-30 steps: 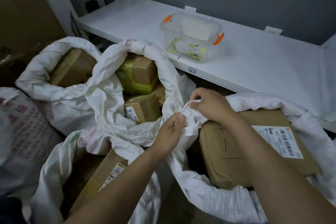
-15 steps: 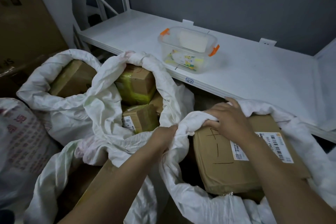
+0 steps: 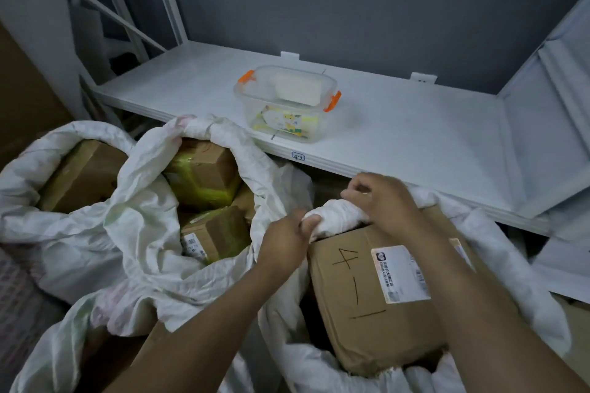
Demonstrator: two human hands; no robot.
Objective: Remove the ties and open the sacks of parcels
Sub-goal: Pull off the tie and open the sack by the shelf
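a second ago the right hand (image 3: 383,206) held a thin white tie; now both hands are on the sack's (image 3: 504,252) rolled rim (image 3: 338,217). the left hand (image 3: 285,244) pinches the end of the roll between thumb and curled fingers. the right has its fingers curled over the roll just beside it, closer than half a second back. the sack sits open at lower right, below the shelf's (image 3: 415,143) front edge, made of white woven plastic, crinkled and limp. inside, a flat brown cardboard box (image 3: 357,322) shows more of its top, "4-1" in marker, with a glossy label (image 3: 400,274) alongside. to the left, a second open sack (image 3: 143,220) holds boxes (image 3: 204,174) banded in yellow-green tape. on the smooth white shelf stands a clear plastic tub (image 3: 287,105) with orange clips.
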